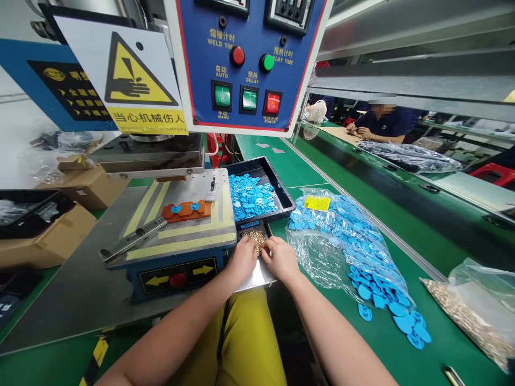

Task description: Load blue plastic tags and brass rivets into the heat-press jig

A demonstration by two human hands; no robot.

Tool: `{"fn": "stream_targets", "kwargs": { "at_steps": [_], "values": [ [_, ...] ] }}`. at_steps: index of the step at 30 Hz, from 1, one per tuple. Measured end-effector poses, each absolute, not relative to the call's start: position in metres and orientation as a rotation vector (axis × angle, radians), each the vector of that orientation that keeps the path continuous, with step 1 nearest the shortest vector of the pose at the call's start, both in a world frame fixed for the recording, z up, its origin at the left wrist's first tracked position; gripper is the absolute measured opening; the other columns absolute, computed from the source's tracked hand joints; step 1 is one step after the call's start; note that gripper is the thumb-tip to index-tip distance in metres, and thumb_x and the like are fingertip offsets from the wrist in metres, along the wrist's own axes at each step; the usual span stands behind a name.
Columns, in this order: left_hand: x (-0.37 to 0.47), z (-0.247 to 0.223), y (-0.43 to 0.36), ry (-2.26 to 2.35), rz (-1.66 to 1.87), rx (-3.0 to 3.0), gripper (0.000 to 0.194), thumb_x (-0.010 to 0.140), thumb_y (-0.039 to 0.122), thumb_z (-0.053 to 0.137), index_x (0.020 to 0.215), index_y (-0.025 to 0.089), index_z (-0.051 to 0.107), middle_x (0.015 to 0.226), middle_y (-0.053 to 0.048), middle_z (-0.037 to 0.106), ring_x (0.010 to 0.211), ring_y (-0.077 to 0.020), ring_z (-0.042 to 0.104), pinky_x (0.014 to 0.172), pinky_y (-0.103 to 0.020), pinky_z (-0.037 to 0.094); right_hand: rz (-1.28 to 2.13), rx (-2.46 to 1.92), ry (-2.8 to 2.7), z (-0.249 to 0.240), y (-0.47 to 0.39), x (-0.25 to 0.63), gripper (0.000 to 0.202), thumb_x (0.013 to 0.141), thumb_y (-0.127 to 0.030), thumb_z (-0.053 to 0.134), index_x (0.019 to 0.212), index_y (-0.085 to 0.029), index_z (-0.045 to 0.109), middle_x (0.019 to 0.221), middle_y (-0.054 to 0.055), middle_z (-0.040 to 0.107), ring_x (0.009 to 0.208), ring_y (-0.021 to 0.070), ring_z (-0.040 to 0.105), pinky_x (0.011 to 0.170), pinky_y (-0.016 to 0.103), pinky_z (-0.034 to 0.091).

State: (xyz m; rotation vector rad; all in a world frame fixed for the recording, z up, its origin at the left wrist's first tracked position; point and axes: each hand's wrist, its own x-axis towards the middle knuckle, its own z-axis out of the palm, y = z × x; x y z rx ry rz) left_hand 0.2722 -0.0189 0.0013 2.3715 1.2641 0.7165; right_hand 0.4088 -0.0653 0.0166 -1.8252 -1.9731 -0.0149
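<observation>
Both of my hands are at a small dark tray of brass-coloured metal pieces (pixel 254 236). My left hand (pixel 242 261) is at its left side, fingers curled in against the pieces. Facing it, my right hand (pixel 280 258) has thumb and fingertips drawn together at the tray's right edge. What the fingertips hold, if anything, is too small to make out. Just beyond lies a black tray (pixel 286 201) of blue plastic pieces (pixel 253 195). On the machine bed to the left, an orange-brown fixture (pixel 187 211) carries two blue pieces.
A blue control panel (pixel 245 75) and a press head (pixel 156 153) hang over the bed. A metal bar (pixel 134 240) lies on it. To the right are an open plastic bag (pixel 341 230) spilling blue pieces and a bag of brass-coloured parts (pixel 470 316). A person (pixel 382 123) sits across the line.
</observation>
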Motion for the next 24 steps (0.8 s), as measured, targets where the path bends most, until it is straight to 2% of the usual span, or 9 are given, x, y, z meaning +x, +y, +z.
{"fn": "stream_targets", "kwargs": {
  "at_steps": [6,14,20,24],
  "values": [
    [0.272,0.000,-0.021,1.341,0.670,2.375,0.016,0.082,0.007,0.049,0.093,0.011,0.059,0.095,-0.011,0.056,0.086,-0.0208,0.057,0.080,-0.033,0.047,0.145,-1.674,-1.749,0.013,-0.062,0.413,0.012,0.081,-0.018,0.056,0.076,-0.022,0.066,0.078,0.000,0.066,0.072,0.0148,0.059,0.065,0.025,0.040],
    [0.274,-0.001,-0.019,1.361,0.646,2.419,0.016,0.084,0.008,0.044,0.085,0.012,0.059,0.087,-0.009,0.055,0.080,-0.0195,0.057,0.075,-0.030,0.046,0.365,-1.538,-1.490,0.013,-0.060,0.417,0.011,0.077,-0.023,0.055,0.072,-0.019,0.064,0.062,-0.001,0.060,0.057,0.0132,0.053,0.058,0.025,0.040],
    [0.273,-0.001,-0.023,1.230,0.917,2.429,0.017,0.086,0.013,0.042,0.077,0.014,0.056,0.078,-0.006,0.053,0.072,-0.0168,0.055,0.069,-0.028,0.044,0.702,-1.362,-1.225,0.016,-0.059,0.422,0.012,0.071,-0.030,0.064,0.068,-0.018,0.061,0.058,-0.002,0.056,0.053,0.0117,0.048,0.053,0.025,0.038],
    [0.276,0.003,-0.034,1.083,1.096,2.266,0.016,0.082,0.012,0.045,0.071,0.017,0.057,0.067,-0.001,0.051,0.060,-0.0120,0.052,0.059,-0.023,0.042,0.921,-1.166,-0.967,0.021,-0.059,0.426,0.021,0.064,-0.033,0.075,0.075,-0.018,0.065,0.066,0.000,0.065,0.055,0.0111,0.052,0.053,0.024,0.040]
  ]
}}
